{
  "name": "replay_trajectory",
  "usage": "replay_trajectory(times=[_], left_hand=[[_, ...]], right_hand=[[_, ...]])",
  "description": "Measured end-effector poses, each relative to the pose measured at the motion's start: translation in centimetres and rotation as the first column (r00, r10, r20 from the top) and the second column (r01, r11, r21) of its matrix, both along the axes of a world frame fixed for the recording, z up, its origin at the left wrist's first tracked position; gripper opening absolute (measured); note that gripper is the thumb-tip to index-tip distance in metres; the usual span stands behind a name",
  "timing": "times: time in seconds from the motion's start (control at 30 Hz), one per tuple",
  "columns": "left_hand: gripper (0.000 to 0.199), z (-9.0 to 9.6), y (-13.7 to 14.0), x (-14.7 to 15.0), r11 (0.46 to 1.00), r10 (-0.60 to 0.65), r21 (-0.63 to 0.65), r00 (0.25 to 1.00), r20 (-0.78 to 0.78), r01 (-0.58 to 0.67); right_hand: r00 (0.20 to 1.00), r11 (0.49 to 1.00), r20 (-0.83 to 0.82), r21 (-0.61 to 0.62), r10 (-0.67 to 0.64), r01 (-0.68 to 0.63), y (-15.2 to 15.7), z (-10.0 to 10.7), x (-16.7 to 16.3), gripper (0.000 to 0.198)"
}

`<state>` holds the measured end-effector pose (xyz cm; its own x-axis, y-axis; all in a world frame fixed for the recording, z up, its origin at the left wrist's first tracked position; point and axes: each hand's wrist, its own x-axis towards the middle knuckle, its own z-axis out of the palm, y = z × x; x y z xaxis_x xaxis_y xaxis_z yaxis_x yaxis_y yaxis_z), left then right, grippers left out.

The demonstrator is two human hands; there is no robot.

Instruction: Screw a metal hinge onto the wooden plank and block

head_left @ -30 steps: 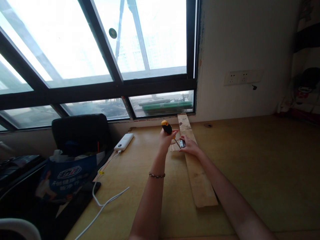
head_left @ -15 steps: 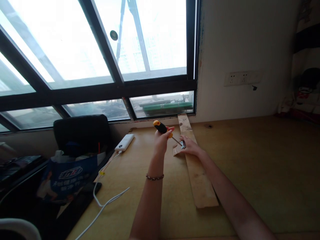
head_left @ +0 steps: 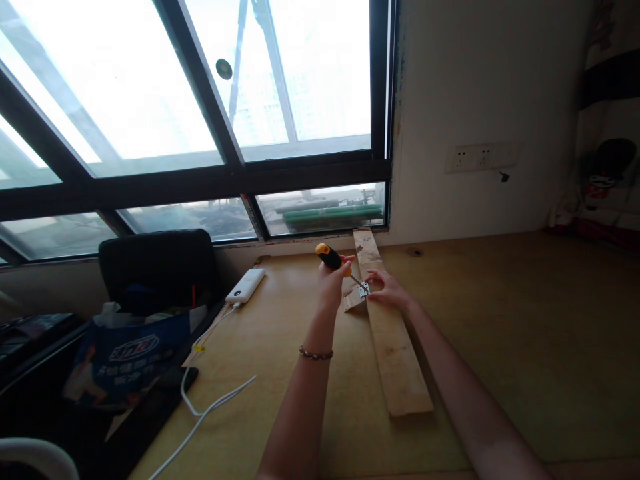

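Observation:
My left hand (head_left: 333, 283) is closed round the yellow-and-black handle of a screwdriver (head_left: 329, 257). Its shaft slants down to the right, and the tip meets a small silver metal hinge (head_left: 363, 289). The hinge lies at the joint of a long wooden board (head_left: 397, 360) and a short wood piece (head_left: 353, 300) on its left. From the right, my right hand (head_left: 389, 291) reaches over the board, with thumb and forefinger curved about the hinge's edge by the screwdriver tip. Any screw under the tip is too small to make out.
The boards lie on a wooden table (head_left: 480, 347). At its left edge are a white power bank (head_left: 246, 287) and a white cable (head_left: 220, 402). Beyond that edge stand a blue bag (head_left: 133, 353) and a black chair (head_left: 157, 267). A window and wall rise behind.
My left hand and the screwdriver have shifted slightly right, the shaft now steeper. The fingers of my right hand have opened a little, uncovering more of the hinge. The view has moved slightly.

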<state>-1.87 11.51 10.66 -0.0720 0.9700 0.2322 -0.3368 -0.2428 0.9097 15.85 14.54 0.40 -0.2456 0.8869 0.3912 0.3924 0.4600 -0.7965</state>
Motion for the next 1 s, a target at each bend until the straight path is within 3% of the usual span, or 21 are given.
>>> replay_trajectory(times=[0.43, 0.7, 1.0], left_hand=[[0.032, -0.5, 0.4, -0.1, 0.999, 0.003, 0.045, 0.999, -0.047, -0.001], [0.026, -0.9, 0.5, 0.6, 0.987, 0.105, 0.148, 0.96, -0.258, -0.069], [0.028, -0.6, -0.1, 1.1, 0.984, 0.154, 0.141, 0.929, -0.336, -0.112]], right_hand=[[1.0, 1.0, 0.005, 0.006, -0.026, 0.026, -0.1, 0.0, 0.0, 0.068], [0.999, 1.0, -0.033, 0.005, -0.023, 0.023, 0.3, -0.5, 0.0, 0.069], [0.995, 1.0, -0.099, -0.023, 0.014, -0.016, 0.0, -0.3, -0.1, 0.064]])
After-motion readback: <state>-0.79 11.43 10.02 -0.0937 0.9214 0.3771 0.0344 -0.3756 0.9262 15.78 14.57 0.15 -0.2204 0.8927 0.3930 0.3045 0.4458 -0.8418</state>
